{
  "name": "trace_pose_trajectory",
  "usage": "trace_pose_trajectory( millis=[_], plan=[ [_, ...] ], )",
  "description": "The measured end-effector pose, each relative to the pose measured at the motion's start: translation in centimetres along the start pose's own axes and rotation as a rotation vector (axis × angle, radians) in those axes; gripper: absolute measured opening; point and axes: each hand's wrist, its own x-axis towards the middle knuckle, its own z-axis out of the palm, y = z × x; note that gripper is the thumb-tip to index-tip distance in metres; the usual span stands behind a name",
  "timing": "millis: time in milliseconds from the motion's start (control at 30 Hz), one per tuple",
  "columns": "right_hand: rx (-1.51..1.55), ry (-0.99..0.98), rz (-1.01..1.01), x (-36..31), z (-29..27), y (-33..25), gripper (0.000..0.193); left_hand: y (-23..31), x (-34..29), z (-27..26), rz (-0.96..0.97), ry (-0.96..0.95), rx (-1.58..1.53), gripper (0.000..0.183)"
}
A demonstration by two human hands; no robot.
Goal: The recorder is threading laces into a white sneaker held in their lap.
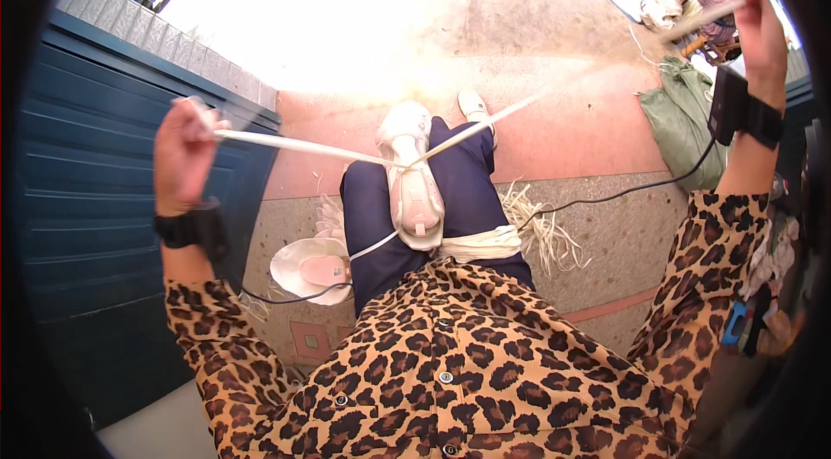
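My left hand [185,154] and right hand [756,31] grip white strips [294,145], maybe tying the shoe [417,208]; next likely needs a knot.

The white shoelace [299,146] looks like matt cloth, the navy trousers [370,204] smooth fabric, the blue ribbed panel [121,191] painted metal.

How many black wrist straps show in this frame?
2: one strap around the wrist below the left hand, the other strap around the wrist below the right hand.
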Motion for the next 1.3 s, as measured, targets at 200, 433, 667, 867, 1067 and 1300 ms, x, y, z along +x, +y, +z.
trace_pose_trajectory(
  millis=[200, 433, 667, 867, 1067, 1300],
  plan=[
    [-0.394, -0.027, 0.279, -6.6, -12.4, 9.8, 0.019, 11.3, -9.3, -24.1, 0.208, 0.363, -0.139, 0.028],
    [-0.627, -0.940, 0.527, -28.1, -0.7, 22.1, 0.018, -5.5, -5.2, -14.3, -0.292, 0.519, 0.076, 0.020],
    [-1.026, -1.193, -0.075, -35.8, 4.7, 26.9, 0.013, -22.4, -5.6, 2.7, -0.590, -0.028, 0.585, 0.027],
    [-1.089, -1.020, -0.116, -36.2, 4.9, 28.0, 0.015, -25.7, -5.2, 3.8, 0.046, -0.044, 1.403, 0.013],
    [-1.170, -1.076, -0.172, -36.3, 5.4, 27.8, 0.014, -26.7, -5.4, 3.8, 0.016, -0.022, 1.499, 0.015],
    [-1.257, -1.306, -0.382, -35.6, 6.5, 27.3, 0.009, -26.2, -4.6, 4.2, 0.097, -0.102, 1.591, 0.018]
  ],
)
